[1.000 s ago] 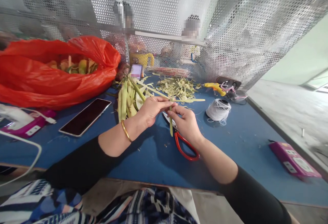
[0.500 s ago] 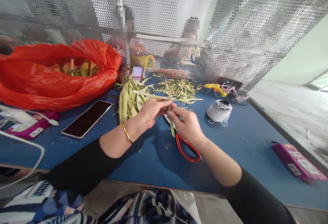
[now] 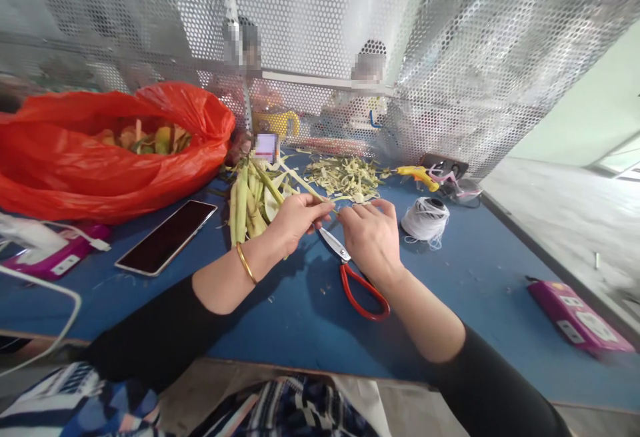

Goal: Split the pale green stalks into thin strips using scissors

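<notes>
My left hand [image 3: 300,217], with a gold bangle at the wrist, pinches a pale green plant strip [image 3: 301,182] that slants up and to the left from the fingers. Close beside it my right hand [image 3: 371,237] is closed too, its fingertips at the strip's near end; its thumb is mostly hidden. Under the hands lie scissors [image 3: 361,292] with red handles, the blades partly covered. A bundle of green husks or stalks [image 3: 243,204] rests left of my left hand. Beyond the hands is a heap of cut strips [image 3: 345,177].
A red plastic bag [image 3: 100,184] holding plant pieces, a phone [image 3: 167,237] and a purple power strip [image 3: 65,254] are at left. At right are white thread [image 3: 425,219], a yellow glue gun [image 3: 419,174] and another purple power strip [image 3: 577,314]. A perforated screen [image 3: 320,17] stands behind.
My right hand has turned knuckles up and shifted slightly right. The strip in my left hand now points up-left rather than across to the right, and the scissor blades show more.
</notes>
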`<state>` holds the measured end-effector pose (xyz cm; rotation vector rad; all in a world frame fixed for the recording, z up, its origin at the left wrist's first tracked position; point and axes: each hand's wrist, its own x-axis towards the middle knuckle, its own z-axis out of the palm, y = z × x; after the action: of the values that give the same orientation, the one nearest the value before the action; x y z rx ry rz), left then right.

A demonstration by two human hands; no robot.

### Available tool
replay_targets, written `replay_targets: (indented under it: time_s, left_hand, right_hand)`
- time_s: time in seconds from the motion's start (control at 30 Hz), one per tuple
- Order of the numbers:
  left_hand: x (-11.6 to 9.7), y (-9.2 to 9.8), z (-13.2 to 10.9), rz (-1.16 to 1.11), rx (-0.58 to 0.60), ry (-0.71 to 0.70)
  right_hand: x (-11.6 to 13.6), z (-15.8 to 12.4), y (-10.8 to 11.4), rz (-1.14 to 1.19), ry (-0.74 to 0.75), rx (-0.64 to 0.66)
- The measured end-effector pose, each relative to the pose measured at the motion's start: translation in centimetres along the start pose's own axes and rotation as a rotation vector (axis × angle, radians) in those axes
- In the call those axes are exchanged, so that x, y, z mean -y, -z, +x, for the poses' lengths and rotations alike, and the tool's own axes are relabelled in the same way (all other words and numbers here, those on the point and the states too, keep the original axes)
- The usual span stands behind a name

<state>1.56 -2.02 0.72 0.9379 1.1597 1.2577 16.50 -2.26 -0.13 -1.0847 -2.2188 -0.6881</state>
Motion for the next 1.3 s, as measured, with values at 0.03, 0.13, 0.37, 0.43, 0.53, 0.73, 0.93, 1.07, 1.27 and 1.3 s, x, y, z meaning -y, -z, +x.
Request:
replay_targets:
  time_s: [0.03, 0.13, 0.37, 0.43, 0.53, 0.73, 0.93, 1.07, 1.27, 1.3]
  left_hand:
    - [0.0, -0.1, 0.0, 0.021, -0.014, 0.003]
    - [-0.1, -0.1, 0.1, 0.049, -0.051, 0.019]
    - [-0.8, 0.9, 0.5, -0.001, 0.095, 0.055]
    - [-1.1, 1.1, 0.5, -0.016, 0.157, 0.094]
    - [-1.2, 1.0, 0.3, 0.002, 0.214, 0.132]
    - [-0.7, 0.7, 0.0, 0.137, 0.198, 0.077]
    - [-0.7, 0.6, -0.1, 0.236, 0.171, 0.041]
    - [-0.8, 0.6, 0.0, 0.258, 0.21, 0.031]
    - [-0.7, 0.5, -0.5, 0.321, 0.298, 0.059]
    - [-0.7, 0.3, -0.6, 0.339, 0.318, 0.057]
  right_hand:
    - [0.1, 0.0, 0.1, 0.018, 0.011, 0.01]
    - [0.5, 0.0, 0.5, 0.079, 0.028, 0.046]
    - [-1.3, 0.6, 1.0, 0.625, -0.261, 0.238]
    - [-2.5, 1.0, 1.0, 0.807, -0.427, 0.153]
    - [-3.7, 1.2, 0.6, 0.822, -0.412, 0.059]
    - [-2.9, 0.8, -0.5, 0.666, -0.123, 0.215]
    - [-3.0, 0.7, -0.3, 0.493, -0.05, 0.191]
    - [-3.4, 0.8, 0.3, 0.436, -0.021, 0.161]
    - [-3.8, 1.0, 0.1, 0.806, -0.223, 0.313]
    - [-3.8, 1.0, 0.1, 0.885, -0.291, 0.331]
